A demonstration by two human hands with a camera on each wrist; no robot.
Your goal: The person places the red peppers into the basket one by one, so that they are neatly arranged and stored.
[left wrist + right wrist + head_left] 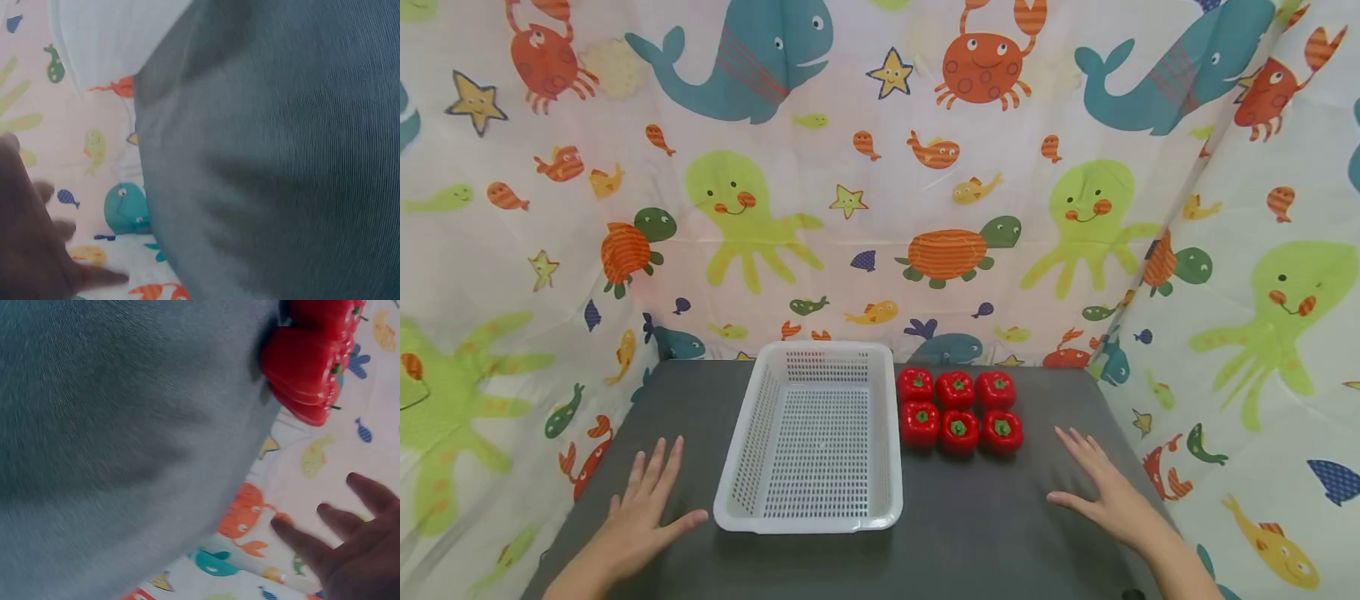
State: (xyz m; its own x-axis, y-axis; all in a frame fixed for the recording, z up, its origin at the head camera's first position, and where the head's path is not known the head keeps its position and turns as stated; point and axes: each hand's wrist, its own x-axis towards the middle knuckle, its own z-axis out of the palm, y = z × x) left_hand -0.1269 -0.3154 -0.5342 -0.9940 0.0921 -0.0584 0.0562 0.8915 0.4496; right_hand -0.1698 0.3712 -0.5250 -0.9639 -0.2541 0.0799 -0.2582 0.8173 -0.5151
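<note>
My left hand [638,518] hovers with spread fingers over the table, left of a white plastic basket [895,500] with perforated walls and base. Nothing lies in the basket. To its right, several red bell peppers [958,432] with green stems stand in two short rows. My right hand [1103,492], fingers extended and thumb apart, is to the right of the peppers and touches none of them. In the right wrist view the hand [356,544] shows at the lower right, with the peppers [300,365] at the top. The left wrist view shows the left hand [37,244] holding nothing.
A dark grey table [970,533] bears the basket and peppers. Curtains with printed sea animals [865,275] rise behind it and on both sides. A small dark object [1133,594] shows at the bottom edge near the right forearm.
</note>
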